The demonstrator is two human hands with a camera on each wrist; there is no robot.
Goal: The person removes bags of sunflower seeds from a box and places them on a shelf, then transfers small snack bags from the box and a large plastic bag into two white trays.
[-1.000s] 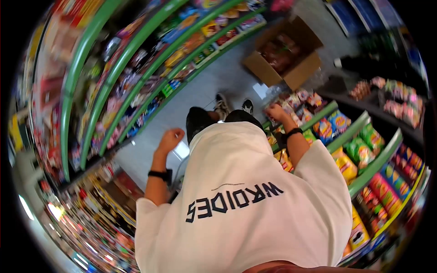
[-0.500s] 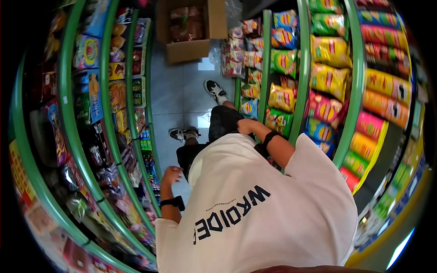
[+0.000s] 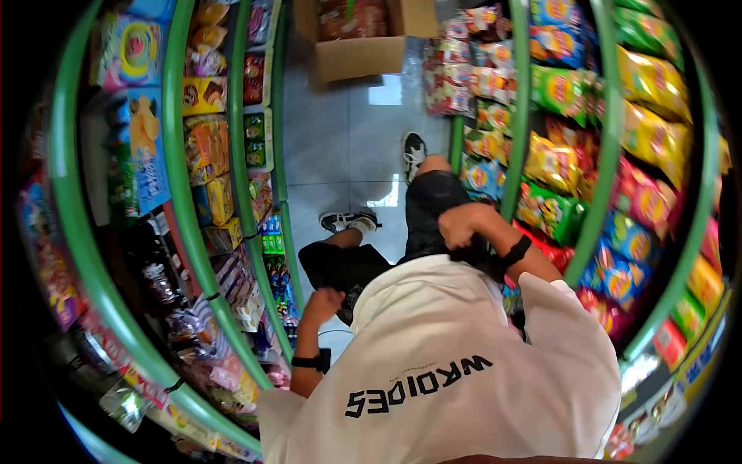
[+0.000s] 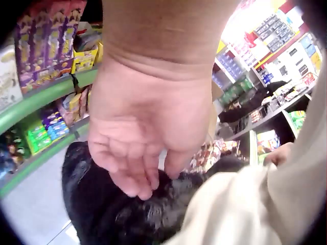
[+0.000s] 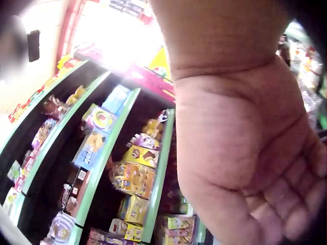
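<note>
Standing in a shop aisle between green-edged shelves, a person in a white T-shirt keeps both arms bent at the hips. The left hand hangs just beside the left leg of the black shorts, its fingers close together in a loose curl, the thumb a little apart. The right hand is over the right thigh, its fingers slackly bent; whether it touches the cloth I can't tell. Each wrist bears a black band. To the right, near that hand, sit a green snack bag and a yellow crisp packet. Ahead, on the grey tiled floor, stands an open cardboard box with reddish packets inside.
</note>
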